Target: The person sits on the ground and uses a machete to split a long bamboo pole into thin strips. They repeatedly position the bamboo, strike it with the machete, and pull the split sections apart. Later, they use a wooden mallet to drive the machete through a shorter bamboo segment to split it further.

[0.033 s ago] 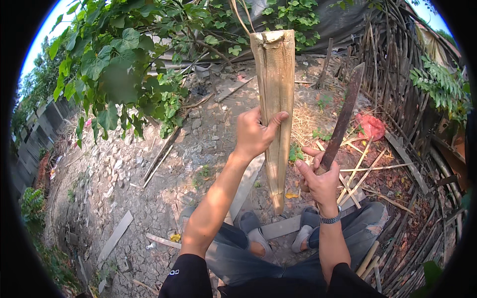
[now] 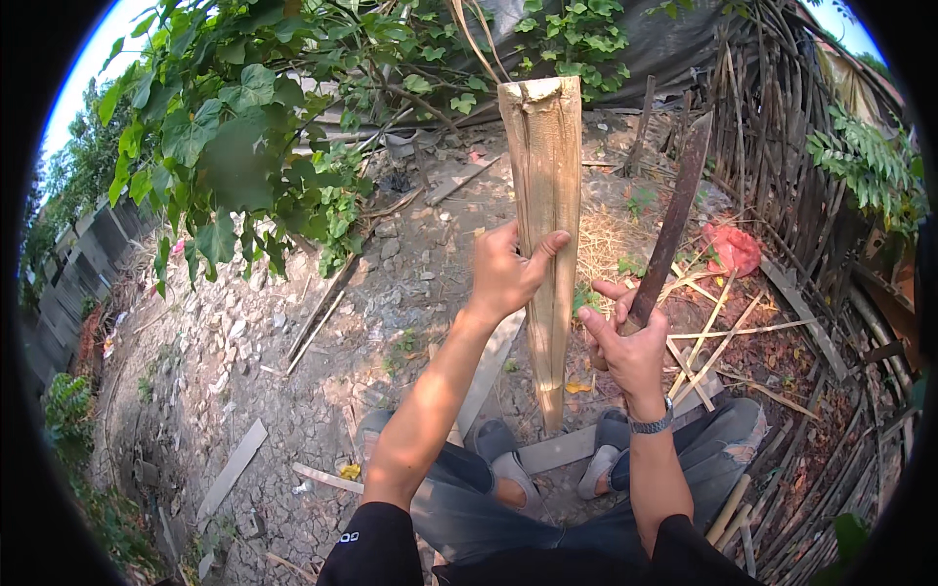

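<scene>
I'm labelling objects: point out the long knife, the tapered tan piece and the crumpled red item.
Long knife [image 2: 672, 221]: head view, middle of the dark blade.
Tapered tan piece [image 2: 555, 291]: head view, middle of its length.
Crumpled red item [image 2: 733, 251]: head view, its middle.

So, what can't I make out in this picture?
All in the head view:
Left hand: far fingers, behind the tan tapered piece.
Knife: lower end, mostly covered by the right hand.
Thin brown strands: upper ends, cut off by the upper edge.
Leaves, upper left: blurred patch, cause unclear.
</scene>
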`<state>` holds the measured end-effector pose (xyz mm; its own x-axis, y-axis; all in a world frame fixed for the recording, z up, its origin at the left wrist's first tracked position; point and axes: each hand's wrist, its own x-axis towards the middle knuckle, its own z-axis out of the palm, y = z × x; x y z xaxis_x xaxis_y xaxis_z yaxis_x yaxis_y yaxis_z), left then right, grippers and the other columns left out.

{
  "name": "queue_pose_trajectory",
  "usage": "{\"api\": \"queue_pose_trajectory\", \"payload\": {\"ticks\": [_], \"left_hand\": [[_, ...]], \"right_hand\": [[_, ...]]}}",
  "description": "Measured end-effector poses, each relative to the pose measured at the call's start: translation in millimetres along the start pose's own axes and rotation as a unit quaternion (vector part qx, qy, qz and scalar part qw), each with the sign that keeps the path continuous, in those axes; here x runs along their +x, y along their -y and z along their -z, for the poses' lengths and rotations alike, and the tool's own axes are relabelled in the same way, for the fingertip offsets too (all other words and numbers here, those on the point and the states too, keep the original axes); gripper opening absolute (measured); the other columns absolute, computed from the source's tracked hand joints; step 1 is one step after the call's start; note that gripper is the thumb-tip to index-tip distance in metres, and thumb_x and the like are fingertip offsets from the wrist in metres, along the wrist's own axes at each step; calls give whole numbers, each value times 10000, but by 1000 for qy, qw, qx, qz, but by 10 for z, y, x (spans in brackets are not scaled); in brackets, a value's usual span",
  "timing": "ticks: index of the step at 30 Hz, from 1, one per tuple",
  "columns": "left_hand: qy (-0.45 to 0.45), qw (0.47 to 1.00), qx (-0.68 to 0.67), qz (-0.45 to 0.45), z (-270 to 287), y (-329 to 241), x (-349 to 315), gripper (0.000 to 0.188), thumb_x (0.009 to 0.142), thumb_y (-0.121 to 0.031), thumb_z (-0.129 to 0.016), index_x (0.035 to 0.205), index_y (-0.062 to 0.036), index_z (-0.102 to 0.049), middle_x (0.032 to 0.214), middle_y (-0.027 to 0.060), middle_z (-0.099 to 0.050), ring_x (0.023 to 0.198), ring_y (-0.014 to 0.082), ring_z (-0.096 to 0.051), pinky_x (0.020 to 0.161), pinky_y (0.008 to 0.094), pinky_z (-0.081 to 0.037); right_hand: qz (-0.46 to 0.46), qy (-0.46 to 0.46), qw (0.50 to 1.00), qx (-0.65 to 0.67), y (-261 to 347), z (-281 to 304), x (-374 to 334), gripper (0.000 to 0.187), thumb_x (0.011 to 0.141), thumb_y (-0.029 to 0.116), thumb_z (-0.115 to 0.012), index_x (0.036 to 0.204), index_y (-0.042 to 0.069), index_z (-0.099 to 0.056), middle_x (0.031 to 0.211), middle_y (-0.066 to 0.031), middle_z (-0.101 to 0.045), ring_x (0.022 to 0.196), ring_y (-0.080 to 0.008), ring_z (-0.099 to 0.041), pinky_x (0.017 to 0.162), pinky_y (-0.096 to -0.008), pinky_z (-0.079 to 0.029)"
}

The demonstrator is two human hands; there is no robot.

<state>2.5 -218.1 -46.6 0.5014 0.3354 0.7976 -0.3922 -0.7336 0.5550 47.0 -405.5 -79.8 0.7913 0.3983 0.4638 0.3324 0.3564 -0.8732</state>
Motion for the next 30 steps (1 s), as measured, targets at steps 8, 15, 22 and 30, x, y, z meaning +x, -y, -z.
{"api": "queue_pose_trajectory", "payload": {"ticks": [8,15,22,30], "left_hand": [[24,990,-92,107,28,155,6,402,981,-367,-712,981,34,-726,823,95,-756,763,112,-678,679,314,-541],[53,990,-84,102,-58,164,61,398,964,-361,-734,1007,35,-744,813,106,-761,748,110,-679,675,318,-545],[88,990,-56,91,-56,98,30,472,971,-404,-709,1193,13,-694,1003,117,-761,931,150,-695,785,313,-544],[173,911,-369,60,-34,-340,558,807,1007,-592,-522,1557,-31,-335,1401,159,-580,1299,278,-564,1091,426,-434]], "right_hand": [[32,47,998,-24,-184,-119,442,419,799,162,-875,739,70,-472,863,-153,-724,823,-174,-687,676,-323,-527],[26,43,998,-48,-316,-125,557,372,815,177,-863,759,55,-516,731,-63,-642,738,-119,-635,638,-293,-497],[34,28,996,-77,-339,-61,503,347,835,126,-848,803,40,-514,735,-32,-613,728,-125,-639,653,-296,-506],[-126,250,945,169,-331,117,756,384,889,51,-782,793,121,-416,707,-5,-582,554,-71,-509,474,-263,-389]]}}
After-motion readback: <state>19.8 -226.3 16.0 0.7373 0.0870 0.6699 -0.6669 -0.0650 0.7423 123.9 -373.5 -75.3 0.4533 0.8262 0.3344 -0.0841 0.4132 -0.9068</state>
